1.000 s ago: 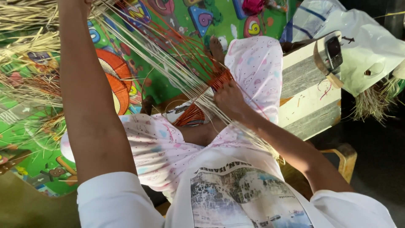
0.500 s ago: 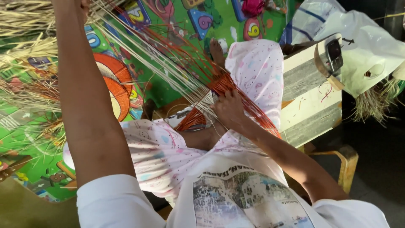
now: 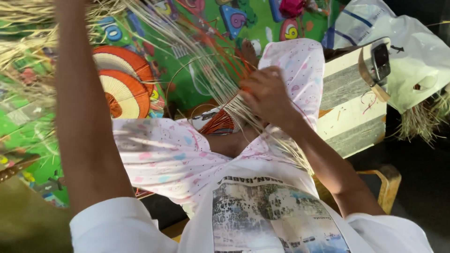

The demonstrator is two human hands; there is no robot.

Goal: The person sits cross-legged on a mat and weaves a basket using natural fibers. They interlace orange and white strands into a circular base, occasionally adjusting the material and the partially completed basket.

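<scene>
While my right hand point(image 3: 268, 96) sits in the middle of the view, its fingers point(image 3: 253, 84) curl shut around a bunch of thin pale straw strands point(image 3: 206, 70). I pinch them just above the half-made woven fan point(image 3: 220, 122), which has orange and pale strips and rests in my lap between my knees. The strands fan out from my grip, up and to the left. My left arm point(image 3: 86, 117) reaches up high on the left side, and its hand goes past the top edge, so I cannot see what those fingers do. My legs wear pink dotted trousers point(image 3: 164, 154). Just past my left knee lie two finished round fans point(image 3: 119, 89), orange and cream, on a green play mat point(image 3: 187, 89) with bright shapes. To my right stands a grey and cream wooden block point(image 3: 349, 107) with a small phone point(image 3: 380, 61) on top. Behind it lies a white plastic bag point(image 3: 412, 47).
</scene>
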